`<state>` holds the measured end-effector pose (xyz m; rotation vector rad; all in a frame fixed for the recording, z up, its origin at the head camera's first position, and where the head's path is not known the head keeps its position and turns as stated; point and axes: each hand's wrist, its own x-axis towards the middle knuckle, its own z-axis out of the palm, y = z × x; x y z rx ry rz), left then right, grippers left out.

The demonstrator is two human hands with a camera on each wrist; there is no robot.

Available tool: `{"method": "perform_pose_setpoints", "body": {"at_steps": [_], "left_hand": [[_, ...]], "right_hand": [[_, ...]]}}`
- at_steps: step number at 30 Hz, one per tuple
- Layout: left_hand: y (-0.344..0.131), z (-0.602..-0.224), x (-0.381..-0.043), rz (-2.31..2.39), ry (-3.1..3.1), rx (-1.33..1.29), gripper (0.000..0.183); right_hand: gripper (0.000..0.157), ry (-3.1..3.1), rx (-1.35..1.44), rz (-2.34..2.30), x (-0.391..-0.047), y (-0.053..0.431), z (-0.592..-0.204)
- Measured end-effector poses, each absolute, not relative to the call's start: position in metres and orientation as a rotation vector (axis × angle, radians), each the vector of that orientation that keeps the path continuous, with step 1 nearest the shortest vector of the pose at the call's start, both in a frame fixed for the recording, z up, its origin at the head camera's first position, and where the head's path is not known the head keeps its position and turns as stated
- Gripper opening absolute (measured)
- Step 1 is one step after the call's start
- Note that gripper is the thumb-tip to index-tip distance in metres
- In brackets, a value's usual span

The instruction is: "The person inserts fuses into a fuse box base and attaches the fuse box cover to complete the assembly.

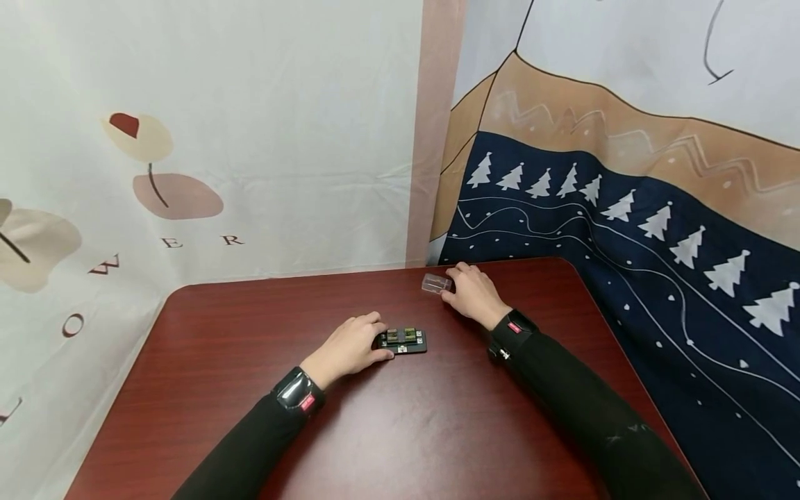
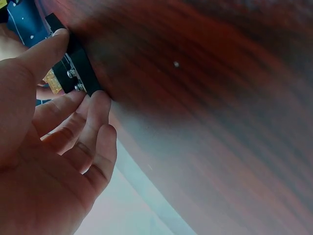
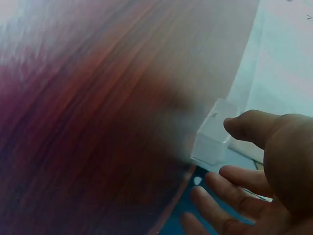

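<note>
My left hand (image 1: 351, 348) holds a small black module (image 1: 409, 342) by its left end, thumb on the near side and fingers on the far side. The module lies on the table; metal screws and yellowish parts show on its top. In the left wrist view, the thumb and fingertips touch the edges of the black module (image 2: 84, 66). Farther back, my right hand (image 1: 473, 295) is beside a clear plastic cover (image 1: 435, 283). In the right wrist view, thumb and fingers are spread around one end of the clear cover (image 3: 210, 143), without closing on it.
A reddish-brown wooden table (image 1: 450, 430) with rounded far corners lies under both hands. Behind it hang a pale printed curtain (image 1: 300, 125) and, at the right, a dark blue cloth with white trees (image 1: 562, 222). The clear cover is near the table's far edge.
</note>
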<state>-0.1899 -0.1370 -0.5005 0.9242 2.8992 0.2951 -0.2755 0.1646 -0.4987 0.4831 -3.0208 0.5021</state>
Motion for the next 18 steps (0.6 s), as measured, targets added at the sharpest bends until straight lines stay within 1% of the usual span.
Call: {"method": "perform_pose_setpoints", "body": {"at_steps": [9,18], "left_hand": [[-0.1361,-0.5017,-0.1889,0.313,2.903,0.926,0.056],[-0.1369,-0.5019,-0.1891,0.324,2.906,0.923,0.055]], "right_hand": [[0.044,-3.042,0.504,0.544,-0.2834,0.1651,-0.5064],[0.037,-3.016,0.532,0.597,-0.2769,0.1628,-0.5021]]}}
